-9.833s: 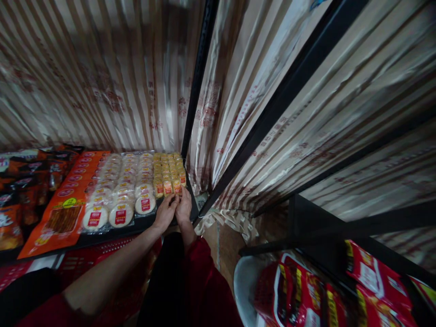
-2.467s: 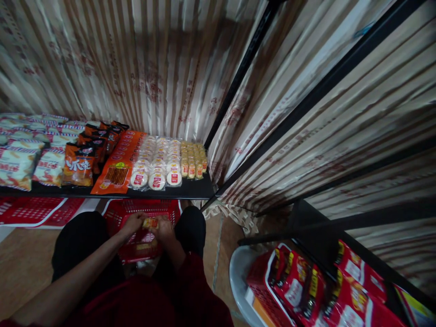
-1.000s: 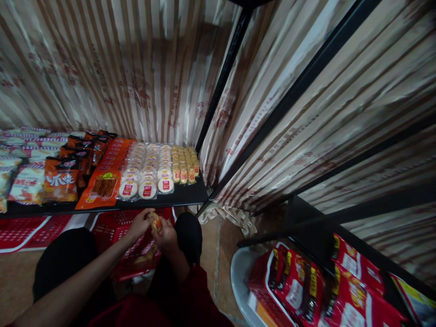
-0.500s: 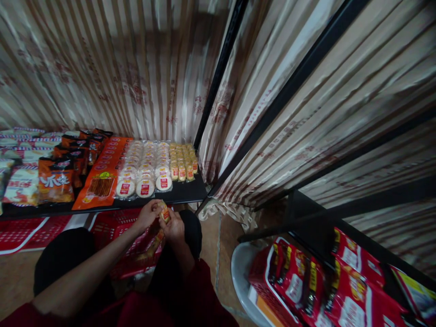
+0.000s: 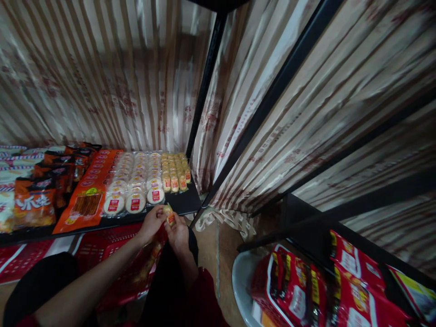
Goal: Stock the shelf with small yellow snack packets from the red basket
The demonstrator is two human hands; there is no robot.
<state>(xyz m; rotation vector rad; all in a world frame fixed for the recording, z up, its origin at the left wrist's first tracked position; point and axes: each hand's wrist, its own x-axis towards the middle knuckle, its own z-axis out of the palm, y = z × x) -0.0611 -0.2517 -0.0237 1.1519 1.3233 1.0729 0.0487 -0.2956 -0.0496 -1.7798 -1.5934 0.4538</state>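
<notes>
Between both hands is a small yellow snack packet (image 5: 169, 215) with a red label, upright in front of the shelf edge. My left hand (image 5: 154, 222) pinches its left side with the fingertips. From the right and below, my right hand (image 5: 178, 234) is closed around it. Just beyond, rows of similar yellow snack packets (image 5: 175, 171) stand at the right end of the black shelf (image 5: 185, 204). Beside them are rows of round white wrapped cakes (image 5: 135, 202) with red labels. An orange snack bag (image 5: 85, 200) lies flat farther left.
Under the shelf sits a red basket (image 5: 91, 247). Orange-and-black snack bags (image 5: 36, 202) fill the left. At lower right a grey-white basin (image 5: 240, 277) holds a basket of red packets (image 5: 294, 284). Black metal posts (image 5: 264, 106) stand before striped curtains (image 5: 136, 68).
The view has shifted, so the shelf and its goods appear lower and farther left. Both hands keep hold of the yellow packet, which now sits nearer the shelf edge.
</notes>
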